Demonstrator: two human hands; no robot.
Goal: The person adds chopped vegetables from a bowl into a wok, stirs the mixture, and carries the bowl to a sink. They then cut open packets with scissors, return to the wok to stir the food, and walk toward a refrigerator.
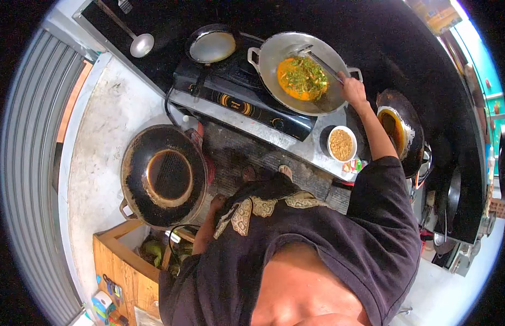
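Observation:
My right hand [353, 90] is closed around the handle of a long-handled spatula [324, 64], over the right rim of a large grey wok [273, 54]. The spatula slants into the wok, its head against the far inner wall. Orange-yellow food with chopped greens [302, 77] lies in the bottom of the wok. The wok sits on the right side of a black gas stove [236, 104]. My left hand [219, 202] hangs low beside my body, near the big dark wok [164, 175] at the left; its fingers are too small and dark to make out.
A white bowl of brown crumbly food [340, 144] stands at the stove's right front. A small pan [213, 45] sits on the left burner. A dark pan with brown oil [391, 127] is beyond my right forearm. A ladle [141, 45] lies at the back left. A wooden cabinet [130, 266] stands lower left.

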